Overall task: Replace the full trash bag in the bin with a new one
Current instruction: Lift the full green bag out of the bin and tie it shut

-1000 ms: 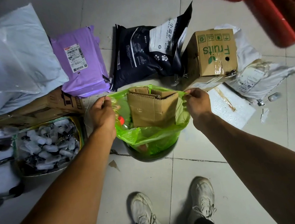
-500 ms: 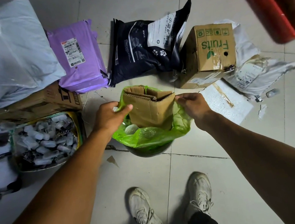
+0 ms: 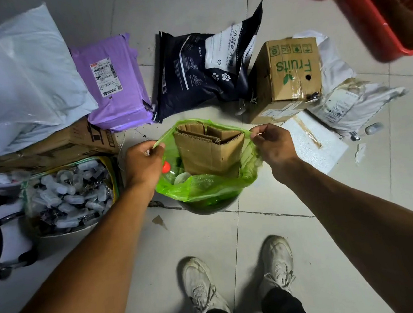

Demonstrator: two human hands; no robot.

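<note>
1. White shoes (image 3: 237, 279) stood on the tiled floor (image 3: 336, 218).
2. The bin (image 3: 207, 205) sat just ahead, holding the green trash bag (image 3: 203, 186).
3. The left hand (image 3: 143, 164) and right hand (image 3: 273, 146) pinched the bag's rim on opposite sides.
4. Folded cardboard (image 3: 208, 151) stuck up inside the bag.
5. Beyond lay a fruit box (image 3: 286, 75).

Hemmed in far and left by purple parcel (image 3: 115, 89), dark pouch (image 3: 203, 69), fruit box (image 3: 290, 69), bottle tub (image 3: 71, 195). Bare floor tiles (image 3: 235, 235) near, toward the shoes (image 3: 202, 285).
</note>
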